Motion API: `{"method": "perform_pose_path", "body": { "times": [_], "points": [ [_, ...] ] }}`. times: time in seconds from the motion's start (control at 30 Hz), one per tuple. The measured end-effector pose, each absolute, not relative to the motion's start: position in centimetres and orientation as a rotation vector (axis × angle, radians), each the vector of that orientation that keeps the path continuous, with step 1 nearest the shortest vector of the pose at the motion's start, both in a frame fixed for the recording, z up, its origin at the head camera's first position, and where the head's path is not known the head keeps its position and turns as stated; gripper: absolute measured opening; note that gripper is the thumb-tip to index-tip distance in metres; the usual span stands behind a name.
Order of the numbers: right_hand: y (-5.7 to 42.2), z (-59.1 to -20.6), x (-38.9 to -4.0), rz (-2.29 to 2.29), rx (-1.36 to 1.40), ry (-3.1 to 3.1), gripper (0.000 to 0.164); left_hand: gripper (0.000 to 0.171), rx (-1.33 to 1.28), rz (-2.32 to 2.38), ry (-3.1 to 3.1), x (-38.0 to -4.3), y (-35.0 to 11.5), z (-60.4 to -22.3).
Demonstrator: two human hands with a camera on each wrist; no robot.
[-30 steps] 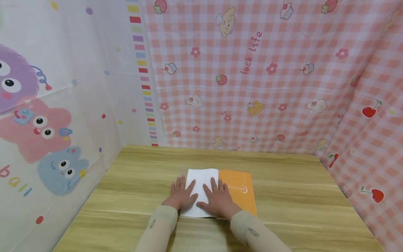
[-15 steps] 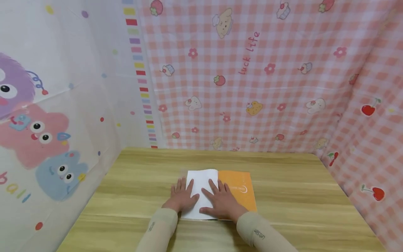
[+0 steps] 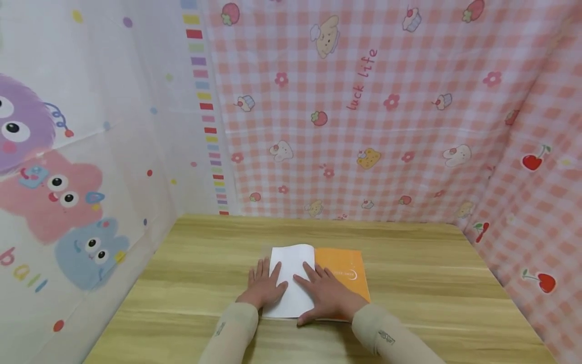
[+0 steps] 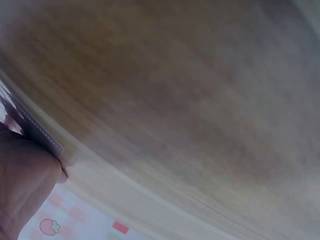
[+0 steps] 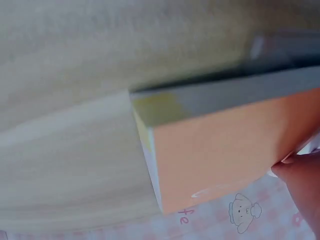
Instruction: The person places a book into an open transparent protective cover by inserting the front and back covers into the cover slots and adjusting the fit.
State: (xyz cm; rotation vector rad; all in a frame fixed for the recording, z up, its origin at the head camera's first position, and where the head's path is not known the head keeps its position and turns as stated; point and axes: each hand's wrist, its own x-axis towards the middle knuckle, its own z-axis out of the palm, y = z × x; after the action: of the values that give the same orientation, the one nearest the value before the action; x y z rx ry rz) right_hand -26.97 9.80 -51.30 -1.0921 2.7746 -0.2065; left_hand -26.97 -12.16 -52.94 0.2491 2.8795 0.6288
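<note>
An open book lies on the table, with a white page (image 3: 291, 256) on the left and an orange page (image 3: 349, 263) on the right. My left hand (image 3: 262, 287) rests on the white page's left edge, fingers spread. Across the fold between the pages lies my right hand (image 3: 328, 294), fingers extended, its thumb at the book's near edge. In the right wrist view the orange side (image 5: 220, 150) tops a thick block of pages, and part of my right hand (image 5: 302, 182) touches it. The left wrist view shows only part of my left hand (image 4: 27, 180) beside a dark, stitched-looking edge (image 4: 37, 132).
The book sits on a wood-grain table (image 3: 191, 273). Behind the table hangs a pink checked cloth (image 3: 345, 126). A white cloth with cartoon figures (image 3: 113, 151) hangs at the left, and another checked cloth (image 3: 536, 202) at the right.
My right hand has slid a little to the right and toward me, its thumb going from the white page to the book's near edge. The left hand stays nearly in place.
</note>
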Motion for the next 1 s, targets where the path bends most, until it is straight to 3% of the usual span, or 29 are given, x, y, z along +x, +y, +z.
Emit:
{"method": "perform_pose_path", "body": {
  "times": [0.7,1.0],
  "points": [
    [9.5,-51.1,-27.3,-0.236,-1.068,2.794,0.099,0.064,0.308,0.618,2.922,-27.1,-12.7,-52.6],
    [9.7,-53.0,-27.8,-0.156,-1.074,2.853,0.103,0.068,0.270,0.658,2.912,-26.8,-12.6,-52.7]
  ]
}}
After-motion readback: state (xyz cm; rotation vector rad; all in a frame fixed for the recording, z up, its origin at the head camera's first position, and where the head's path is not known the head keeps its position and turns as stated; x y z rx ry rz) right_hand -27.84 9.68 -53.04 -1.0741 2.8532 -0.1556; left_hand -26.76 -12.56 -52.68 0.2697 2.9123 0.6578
